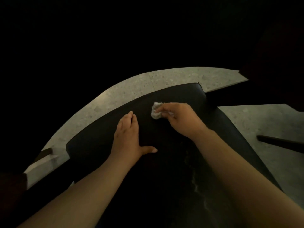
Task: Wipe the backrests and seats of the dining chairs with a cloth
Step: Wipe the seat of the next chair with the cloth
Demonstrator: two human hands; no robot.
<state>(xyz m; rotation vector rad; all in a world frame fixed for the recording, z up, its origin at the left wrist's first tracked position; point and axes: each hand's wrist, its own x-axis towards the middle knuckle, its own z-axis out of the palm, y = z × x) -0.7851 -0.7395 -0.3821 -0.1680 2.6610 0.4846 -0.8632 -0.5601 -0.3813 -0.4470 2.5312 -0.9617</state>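
A black padded dining chair (92, 142) fills the middle of the dim head view, its cushioned surface running from lower left to upper right. My right hand (179, 118) grips a small crumpled pale cloth (156, 111) and holds it against the black padding near the far edge. My left hand (128, 137) lies flat on the padding just left of the cloth, fingers straight and together, thumb spread to the right. Both forearms reach in from the bottom of the frame.
Speckled grey terrazzo floor (164, 78) shows beyond the chair and at the right (263, 122). A dark chair leg (279, 142) crosses the floor at the right. Another dark leg (44, 153) sits at the lower left. The upper half of the view is black.
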